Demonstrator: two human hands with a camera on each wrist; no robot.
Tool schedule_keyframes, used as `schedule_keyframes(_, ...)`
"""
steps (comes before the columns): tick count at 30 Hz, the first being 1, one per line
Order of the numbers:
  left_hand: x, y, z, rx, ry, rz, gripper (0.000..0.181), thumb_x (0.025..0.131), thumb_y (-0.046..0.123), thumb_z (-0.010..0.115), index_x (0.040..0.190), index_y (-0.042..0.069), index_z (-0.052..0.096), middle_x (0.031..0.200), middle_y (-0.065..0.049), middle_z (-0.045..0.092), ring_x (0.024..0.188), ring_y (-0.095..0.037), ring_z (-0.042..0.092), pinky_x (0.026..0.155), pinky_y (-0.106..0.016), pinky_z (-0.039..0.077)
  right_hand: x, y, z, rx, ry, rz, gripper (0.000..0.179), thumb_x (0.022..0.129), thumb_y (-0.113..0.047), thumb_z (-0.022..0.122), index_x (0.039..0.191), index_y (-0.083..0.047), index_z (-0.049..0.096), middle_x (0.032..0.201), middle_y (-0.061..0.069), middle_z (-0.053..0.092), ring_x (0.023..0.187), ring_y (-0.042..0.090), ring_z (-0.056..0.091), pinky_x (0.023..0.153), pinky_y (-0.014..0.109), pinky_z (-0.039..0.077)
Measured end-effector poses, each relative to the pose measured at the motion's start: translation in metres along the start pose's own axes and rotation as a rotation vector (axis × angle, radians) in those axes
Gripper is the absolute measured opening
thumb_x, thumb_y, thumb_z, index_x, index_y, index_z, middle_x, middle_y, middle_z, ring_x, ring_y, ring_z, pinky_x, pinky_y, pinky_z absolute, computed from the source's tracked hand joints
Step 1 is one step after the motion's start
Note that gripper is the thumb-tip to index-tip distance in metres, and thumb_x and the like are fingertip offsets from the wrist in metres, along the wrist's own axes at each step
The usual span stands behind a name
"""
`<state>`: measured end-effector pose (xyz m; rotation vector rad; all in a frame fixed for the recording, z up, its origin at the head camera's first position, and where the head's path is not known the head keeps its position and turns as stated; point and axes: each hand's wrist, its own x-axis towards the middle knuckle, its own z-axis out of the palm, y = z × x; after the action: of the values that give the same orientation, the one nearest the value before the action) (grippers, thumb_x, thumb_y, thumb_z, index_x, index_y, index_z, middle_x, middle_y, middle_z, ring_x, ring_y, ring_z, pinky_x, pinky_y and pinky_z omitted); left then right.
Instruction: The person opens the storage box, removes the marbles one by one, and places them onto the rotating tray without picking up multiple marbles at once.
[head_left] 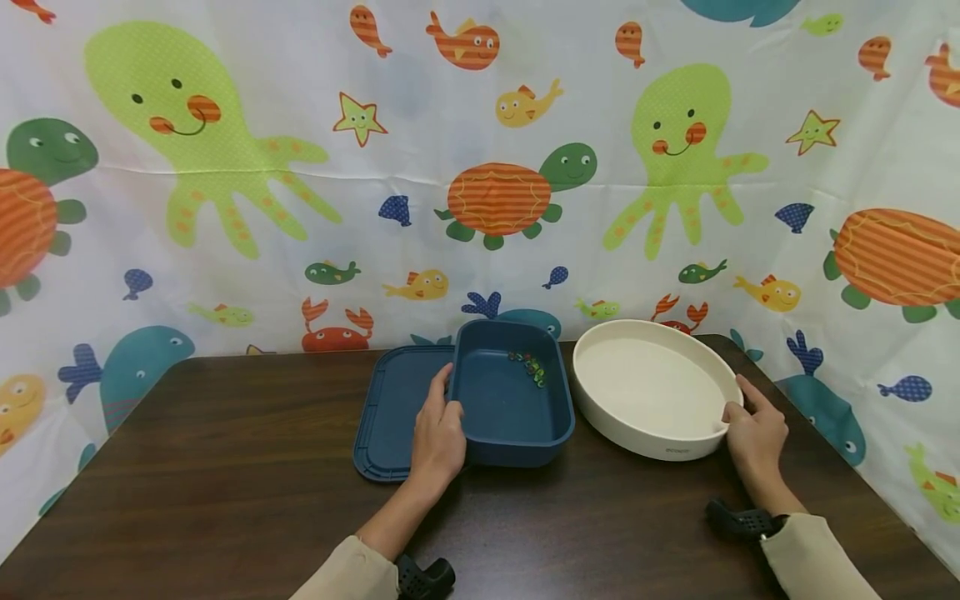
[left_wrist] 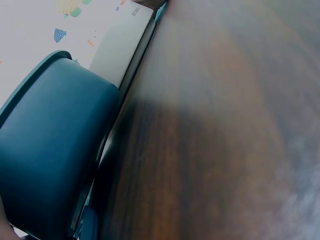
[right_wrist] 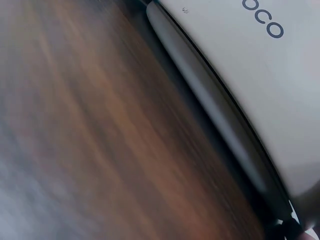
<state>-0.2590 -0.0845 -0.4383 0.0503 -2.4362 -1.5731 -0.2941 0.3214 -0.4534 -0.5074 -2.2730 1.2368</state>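
In the head view, a deep blue rectangular container [head_left: 517, 456] stands at the middle of the table, with several small green rings or beads [head_left: 531, 367] inside, toward its far right; their exact kind is too small to tell. My left hand [head_left: 440, 433] grips its left wall, thumb over the rim. To its right is a round cream tray [head_left: 651, 379] with a raised rim and nothing inside. My right hand [head_left: 756, 433] pinches that rim at the right side. The container's outer wall [left_wrist: 55, 140] fills the left wrist view's left side. Lettering marks the tray's side [right_wrist: 280, 100].
A flat blue lid [head_left: 393, 408] lies left of the container, partly under its edge. Dark wood tabletop [head_left: 225, 467] extends left and in front. Behind hangs a white curtain [head_left: 420, 158] with sea animals. Black straps with devices [head_left: 742, 523] sit on both wrists.
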Motion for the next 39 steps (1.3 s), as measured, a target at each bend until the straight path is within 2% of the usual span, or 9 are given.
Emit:
schedule_keyframes(5,-0.001,-0.001,0.001,0.001,0.005,-0.006,0.062,0.098,0.014,0.029,0.160,0.020,0.028,0.164,-0.008,0.035,0.049,-0.016,0.023,0.055,-0.034,0.027,-0.004,-0.004,0.004,0.015,-0.045,0.008,0.067,0.084,0.000,0.045,0.150,-0.011,0.049,0.150,0.017,0.051,0.103,0.031,0.052,0.053,0.025,0.030)
schedule_keyframes(15,-0.001,-0.003,-0.001,-0.011,0.002,-0.006,0.064,0.097,0.014,0.028,0.160,0.020,0.026,0.165,-0.007,0.033,0.050,-0.018,0.025,0.057,-0.035,0.029,-0.011,-0.011,0.009,0.024,-0.070,-0.017,0.065,0.085,0.000,0.045,0.150,-0.011,0.050,0.151,0.015,0.051,0.125,0.030,0.055,0.065,0.016,0.034)
schedule_keyframes(19,-0.001,-0.005,-0.003,-0.008,-0.008,0.001,0.064,0.097,0.014,0.028,0.161,0.021,0.025,0.166,-0.007,0.032,0.049,-0.016,0.024,0.054,-0.033,0.028,-0.011,-0.011,0.010,0.038,-0.082,-0.009,0.064,0.087,-0.001,0.044,0.150,-0.011,0.049,0.152,0.014,0.050,0.136,0.031,0.051,0.082,0.021,0.043)
schedule_keyframes(23,-0.002,-0.008,-0.004,-0.009,-0.012,-0.001,0.065,0.097,0.013,0.028,0.161,0.022,0.025,0.166,-0.006,0.032,0.048,-0.018,0.025,0.059,-0.034,0.033,-0.009,-0.010,0.010,0.114,-0.115,0.036,0.062,0.089,-0.003,0.043,0.151,-0.010,0.048,0.156,0.013,0.046,0.145,0.033,0.044,0.113,0.046,0.042)
schedule_keyframes(26,-0.001,-0.009,-0.005,-0.008,-0.017,0.006,0.065,0.097,0.013,0.033,0.161,0.021,0.026,0.165,-0.007,0.033,0.063,-0.026,0.045,0.073,-0.040,0.038,-0.009,-0.010,0.009,0.162,-0.112,0.082,0.061,0.091,-0.005,0.042,0.150,-0.011,0.049,0.156,0.010,0.047,0.146,0.030,0.043,0.118,0.052,0.036)
schedule_keyframes(28,0.001,-0.009,-0.006,-0.011,-0.032,0.017,0.064,0.098,0.013,0.037,0.161,0.019,0.026,0.165,-0.009,0.033,0.093,-0.032,0.058,0.084,-0.045,0.038,-0.009,-0.010,0.008,0.163,-0.098,0.094,0.059,0.091,-0.007,0.042,0.150,-0.012,0.050,0.156,0.009,0.047,0.145,0.029,0.044,0.117,0.051,0.037)
schedule_keyframes(32,0.004,-0.008,-0.011,-0.054,-0.061,0.030,0.061,0.101,0.018,0.045,0.160,0.015,0.028,0.164,-0.014,0.032,0.146,-0.037,0.037,0.107,-0.056,0.039,-0.009,-0.010,0.007,0.133,-0.081,0.083,0.059,0.092,-0.007,0.041,0.149,-0.012,0.051,0.155,0.010,0.049,0.143,0.030,0.046,0.116,0.052,0.038)
schedule_keyframes(35,0.007,-0.001,-0.017,-0.056,-0.029,0.029,0.060,0.103,0.026,0.051,0.158,0.014,0.031,0.163,-0.015,0.032,0.150,-0.038,0.032,0.117,-0.062,0.031,-0.010,-0.009,0.007,0.119,-0.084,0.075,0.058,0.093,-0.008,0.041,0.150,-0.013,0.051,0.155,0.010,0.049,0.143,0.031,0.046,0.116,0.052,0.038)
schedule_keyframes(39,0.014,0.020,-0.022,0.027,0.078,0.068,0.059,0.097,0.030,0.062,0.150,0.013,0.045,0.157,-0.015,0.036,0.144,-0.037,0.034,0.113,-0.061,0.036,-0.010,-0.008,0.008,0.109,-0.091,0.068,0.058,0.093,-0.009,0.039,0.150,-0.013,0.050,0.155,0.010,0.049,0.144,0.032,0.045,0.115,0.053,0.038)
